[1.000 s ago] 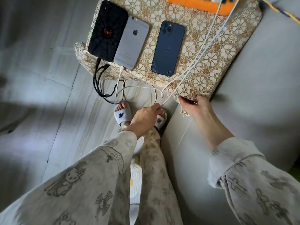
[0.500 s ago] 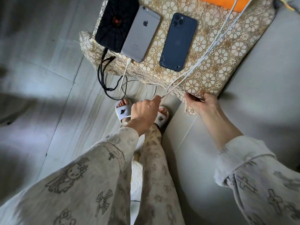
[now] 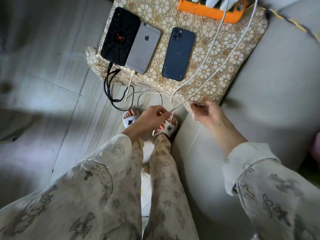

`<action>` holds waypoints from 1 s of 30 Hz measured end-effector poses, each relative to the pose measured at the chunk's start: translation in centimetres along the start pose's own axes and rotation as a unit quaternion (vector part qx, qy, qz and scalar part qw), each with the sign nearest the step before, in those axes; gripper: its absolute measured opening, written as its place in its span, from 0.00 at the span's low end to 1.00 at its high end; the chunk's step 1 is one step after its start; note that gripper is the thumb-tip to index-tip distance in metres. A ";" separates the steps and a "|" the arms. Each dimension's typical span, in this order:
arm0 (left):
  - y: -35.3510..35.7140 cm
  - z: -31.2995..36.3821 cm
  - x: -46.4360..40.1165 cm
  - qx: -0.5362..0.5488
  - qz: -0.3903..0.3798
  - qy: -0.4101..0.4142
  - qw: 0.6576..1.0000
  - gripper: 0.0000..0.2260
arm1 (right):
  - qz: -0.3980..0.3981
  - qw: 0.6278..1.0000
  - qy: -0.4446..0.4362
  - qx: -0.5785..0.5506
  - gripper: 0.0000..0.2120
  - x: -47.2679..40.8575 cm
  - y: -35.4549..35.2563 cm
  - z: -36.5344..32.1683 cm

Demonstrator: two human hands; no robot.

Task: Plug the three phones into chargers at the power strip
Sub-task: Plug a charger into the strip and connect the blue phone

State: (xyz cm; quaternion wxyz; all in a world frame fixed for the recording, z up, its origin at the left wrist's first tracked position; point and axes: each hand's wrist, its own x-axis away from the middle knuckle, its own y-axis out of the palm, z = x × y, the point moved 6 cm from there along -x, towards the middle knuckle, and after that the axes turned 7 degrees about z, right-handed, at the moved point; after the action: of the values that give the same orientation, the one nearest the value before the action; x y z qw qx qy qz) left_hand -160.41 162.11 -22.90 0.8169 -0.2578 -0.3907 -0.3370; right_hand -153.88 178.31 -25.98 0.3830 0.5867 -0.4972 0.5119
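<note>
Three phones lie face down on a floral cloth [image 3: 216, 54]: a black spider-case phone [image 3: 120, 36] with a black cable in it, a silver phone [image 3: 142, 47] with a white cable [image 3: 129, 84] in it, and a dark blue phone [image 3: 178, 53] with nothing plugged in. An orange power strip [image 3: 209, 12] with white chargers sits at the far edge. Two white cables [image 3: 223, 54] run from it across the cloth and down. My left hand [image 3: 150, 118] pinches one white cable below the cloth's near edge. My right hand [image 3: 205, 112] grips the cloth's near corner.
A grey sofa [image 3: 277, 84] runs along the right of the cloth. The black cable [image 3: 110, 90] loops down onto the pale tiled floor [image 3: 52, 101]. My feet in white slippers [image 3: 129, 118] stand just below the hanging cables.
My left hand has closed on the white cable and drawn it slightly up. The view has tilted so the power strip shows again. My right hand stays at the cloth's corner.
</note>
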 end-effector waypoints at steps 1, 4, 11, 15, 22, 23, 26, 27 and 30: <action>-0.2 0.7 0.3 0.012 0.010 0.003 1.000 0.07 | -0.002 0.999 -0.008 0.042 0.08 0.9 -0.2 0.3; -0.7 3.2 1.9 0.082 0.037 -0.001 0.996 0.06 | -0.050 0.987 -0.011 0.150 0.08 3.9 -0.6 1.6; -2.7 10.8 6.5 0.191 0.036 0.011 0.981 0.07 | -0.215 0.847 -0.113 0.473 0.20 12.8 -0.1 4.4; -3.9 14.9 8.4 0.265 0.034 0.022 0.963 0.07 | -0.228 0.797 -0.204 0.521 0.09 17.7 1.4 1.5; -4.6 18.1 11.8 0.195 0.045 0.055 0.978 0.17 | -0.260 0.867 -0.237 0.354 0.04 25.7 2.6 -5.8; -4.5 18.0 12.6 0.161 0.023 0.062 0.985 0.19 | -0.269 0.883 -0.232 0.306 0.04 26.8 2.7 -7.0; -3.3 17.5 15.5 0.072 -0.099 0.101 0.987 0.22 | -0.307 0.907 -0.224 0.180 0.06 30.0 3.7 -10.0; -2.9 17.5 16.4 0.036 -0.133 0.117 0.984 0.22 | -0.316 0.912 -0.220 0.141 0.07 30.9 4.1 -10.8; -2.5 18.2 18.4 -0.046 -0.154 0.158 0.974 0.13 | -0.327 0.920 -0.213 0.040 0.06 33.7 5.1 -13.0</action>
State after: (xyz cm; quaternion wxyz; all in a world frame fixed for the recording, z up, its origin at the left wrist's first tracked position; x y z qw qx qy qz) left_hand -162.13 166.54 2.70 0.7939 -0.1756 -0.2753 -0.5129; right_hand -162.28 183.21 9.13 0.3900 0.8268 -0.3264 0.2403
